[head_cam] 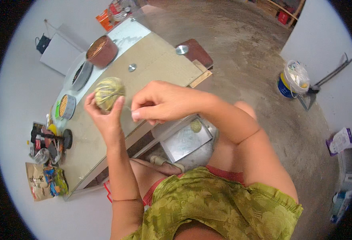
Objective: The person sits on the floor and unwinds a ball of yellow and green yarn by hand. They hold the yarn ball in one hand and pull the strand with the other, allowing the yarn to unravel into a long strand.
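A ball of yellow-green and grey yarn (109, 92) rests in my left hand (105, 115), fingers and thumb cupped around its lower side above the table. Just to its right, my right hand (156, 102) is curled, with thumb and forefinger pinched together. A thin pale strand (128, 108) seems to run from the ball's side to that pinch, partly blurred. Down by my legs, a shallow white box (183, 144) sits on the floor with a smaller greenish yarn ball (196, 126) in its far corner.
The glass-topped table (161, 57) carries a brown-red pot (104, 52), a clear tub of dark bits (81, 75), a small round container (67, 106) and clutter (48, 139) by the wall. A brown stool (197, 52) stands beyond its end. A bucket (296, 78) stands right.
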`<act>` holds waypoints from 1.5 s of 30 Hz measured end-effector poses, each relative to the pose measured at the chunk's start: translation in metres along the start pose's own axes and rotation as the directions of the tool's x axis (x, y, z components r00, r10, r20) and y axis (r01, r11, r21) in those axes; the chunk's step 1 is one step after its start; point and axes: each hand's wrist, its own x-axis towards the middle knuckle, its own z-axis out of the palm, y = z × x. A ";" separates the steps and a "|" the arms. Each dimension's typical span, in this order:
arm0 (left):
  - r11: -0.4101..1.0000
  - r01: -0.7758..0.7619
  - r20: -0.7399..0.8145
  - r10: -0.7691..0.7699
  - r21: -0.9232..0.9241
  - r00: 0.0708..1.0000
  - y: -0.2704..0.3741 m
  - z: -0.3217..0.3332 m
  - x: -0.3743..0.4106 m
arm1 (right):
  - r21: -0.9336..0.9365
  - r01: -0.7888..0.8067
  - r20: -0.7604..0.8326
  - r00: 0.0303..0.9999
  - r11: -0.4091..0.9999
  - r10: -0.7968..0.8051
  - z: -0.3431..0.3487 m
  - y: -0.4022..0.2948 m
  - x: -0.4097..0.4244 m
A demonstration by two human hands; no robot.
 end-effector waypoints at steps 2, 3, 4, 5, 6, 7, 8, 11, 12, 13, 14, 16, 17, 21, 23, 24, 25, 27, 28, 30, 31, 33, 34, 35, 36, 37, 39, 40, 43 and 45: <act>0.996 0.068 0.110 -0.061 -0.059 0.992 -0.003 0.003 -0.002 | 0.039 0.067 -0.065 0.996 0.997 -0.064 -0.002 0.001 -0.003; 0.991 0.102 0.168 -0.087 -0.086 0.982 -0.003 0.005 -0.003 | 0.055 0.102 -0.101 0.990 0.993 -0.096 -0.005 0.001 -0.004; 0.983 0.155 0.220 -0.130 -0.101 0.967 -0.002 0.005 -0.005 | 0.072 0.082 -0.134 0.988 0.994 -0.071 -0.007 -0.002 -0.005; 0.971 0.209 0.271 -0.172 -0.114 0.947 0.000 0.005 -0.008 | 0.090 0.061 -0.166 0.985 0.994 -0.045 -0.010 -0.007 -0.006; 0.950 0.275 0.340 -0.213 -0.146 0.916 0.004 0.007 -0.010 | 0.103 0.034 -0.204 0.979 0.994 -0.013 -0.014 -0.011 -0.009; 0.937 0.314 0.381 -0.237 -0.152 0.894 0.005 0.008 -0.012 | 0.114 0.054 -0.241 0.970 0.992 -0.025 -0.017 -0.012 -0.009; 0.923 0.353 0.421 -0.261 -0.156 0.869 0.006 0.008 -0.014 | 0.126 0.073 -0.278 0.960 0.989 -0.036 -0.020 -0.013 -0.009; 0.893 0.438 0.551 -0.318 -0.099 0.772 0.009 0.007 -0.017 | 0.122 0.114 -0.362 0.930 0.986 -0.063 -0.030 -0.008 -0.008; 0.884 0.458 0.599 -0.320 -0.088 0.734 0.007 0.007 -0.018 | 0.112 0.118 -0.382 0.922 0.987 -0.067 -0.034 -0.006 -0.008; 0.875 0.477 0.646 -0.321 -0.077 0.693 0.006 0.008 -0.019 | 0.102 0.122 -0.402 0.913 0.987 -0.071 -0.037 -0.003 -0.008; 0.850 0.521 0.700 -0.327 -0.077 0.636 0.008 0.009 -0.020 | 0.110 0.120 -0.412 0.909 0.987 -0.065 -0.039 0.002 -0.006; 0.862 0.500 0.747 -0.278 -0.083 0.604 0.007 0.010 -0.023 | 0.101 0.099 -0.416 0.908 0.990 -0.049 -0.042 0.008 -0.003; 0.868 0.490 0.769 -0.254 -0.087 0.587 0.006 0.010 -0.024 | 0.096 0.088 -0.418 0.908 0.991 -0.041 -0.043 0.012 -0.001; 0.756 0.604 0.782 -0.209 -0.251 0.587 0.004 0.010 -0.027 | 0.073 0.001 -0.420 0.907 0.997 0.029 -0.047 0.030 0.006; 0.724 0.585 0.720 -0.177 -0.366 0.671 0.010 0.011 -0.026 | 0.073 -0.028 -0.425 0.903 0.997 0.056 -0.048 0.039 0.009; 0.703 0.574 0.687 -0.167 -0.419 0.707 0.014 0.012 -0.027 | 0.063 -0.053 -0.422 0.903 0.997 0.075 -0.046 0.043 0.010; 0.714 0.533 0.628 -0.167 -0.455 0.760 0.019 0.013 -0.025 | 0.054 -0.079 -0.420 0.903 0.995 0.094 -0.044 0.047 0.011; 0.733 0.451 0.500 -0.175 -0.509 0.848 0.024 0.016 -0.022 | 0.042 -0.127 -0.398 0.908 0.991 0.133 -0.039 0.052 0.013; 0.728 0.416 0.442 -0.173 -0.545 0.880 0.019 0.015 -0.019 | 0.040 -0.149 -0.378 0.913 0.988 0.153 -0.037 0.056 0.015; 0.762 0.296 0.314 -0.128 -0.576 0.941 0.018 0.015 -0.010 | -0.012 -0.152 -0.331 0.933 0.988 0.139 -0.028 0.054 0.015; 0.779 0.234 0.254 -0.099 -0.582 0.962 0.017 0.016 -0.005 | -0.013 -0.176 -0.304 0.939 0.984 0.164 -0.025 0.052 0.015; 0.825 0.164 0.159 -0.091 -0.540 0.983 0.017 0.015 0.002 | -0.018 -0.217 -0.245 0.947 0.976 0.206 -0.019 0.048 0.015; 0.848 0.127 0.110 -0.082 -0.515 0.991 0.015 0.014 0.005 | -0.024 -0.211 -0.216 0.956 0.977 0.201 -0.016 0.048 0.015; 0.898 0.083 0.073 -0.057 -0.431 0.996 0.012 0.014 0.007 | -0.030 -0.204 -0.187 0.963 0.979 0.195 -0.013 0.049 0.014; 0.938 0.033 0.035 -0.023 -0.344 0.999 0.008 0.014 0.010 | -0.041 -0.193 -0.154 0.971 0.980 0.185 -0.011 0.047 0.014; 0.968 -0.014 0.000 0.015 -0.252 1.000 0.006 0.014 0.010 | -0.052 -0.180 -0.115 0.978 0.982 0.173 -0.009 0.042 0.013; 0.994 -0.034 0.026 0.037 -0.107 0.999 0.006 0.013 0.011 | -0.076 -0.152 -0.040 0.988 0.985 0.149 -0.006 0.027 0.007; 0.998 -0.035 0.063 0.038 -0.049 0.997 0.003 0.011 0.011 | -0.048 -0.112 -0.018 0.994 0.993 0.111 -0.007 0.022 0.006; 0.993 0.067 0.216 -0.045 -0.095 0.975 -0.005 0.010 0.008 | 0.039 -0.001 -0.011 1.000 0.999 0.002 -0.010 0.012 0.001; 0.962 0.221 0.375 -0.148 -0.158 0.915 -0.003 0.009 0.001 | 0.093 0.065 -0.083 0.995 0.994 -0.058 -0.016 0.010 -0.002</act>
